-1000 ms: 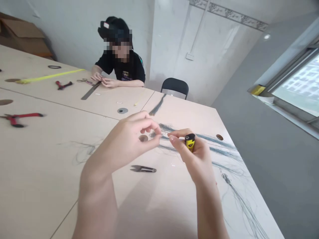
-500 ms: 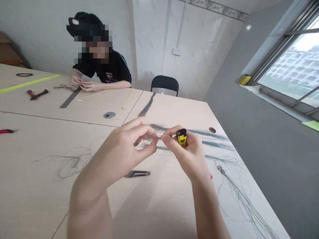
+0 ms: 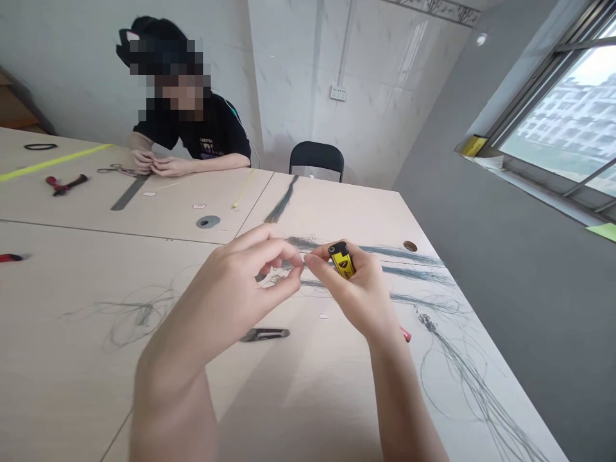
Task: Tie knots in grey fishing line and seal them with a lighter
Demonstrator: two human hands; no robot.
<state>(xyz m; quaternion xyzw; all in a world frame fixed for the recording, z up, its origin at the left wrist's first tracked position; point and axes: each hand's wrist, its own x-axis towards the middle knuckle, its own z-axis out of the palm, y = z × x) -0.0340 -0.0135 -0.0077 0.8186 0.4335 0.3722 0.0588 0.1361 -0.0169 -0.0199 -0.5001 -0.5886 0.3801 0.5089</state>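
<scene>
Right hand (image 3: pixel 356 289) has a yellow-and-black lighter (image 3: pixel 342 260) tucked in its curled fingers, while the left hand (image 3: pixel 235 276) makes a narrow pinch right beside it (anything in there is too fine to make out). They're over dark hair-like strands (image 3: pixel 414 273) on the pale table (image 3: pixel 308 398), blocking part of them. Thread snips (image 3: pixel 264 334) lie just below. Further off, a person in a black tee (image 3: pixel 192 138) works near a steel ruler (image 3: pixel 129 192).

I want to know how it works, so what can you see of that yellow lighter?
The lighter is small and looks plastic, with a yellow body, black markings and a black top. It tilts, top end up and leaning left, above the table. The right hand grips its lower part; nothing else touches it.
</scene>
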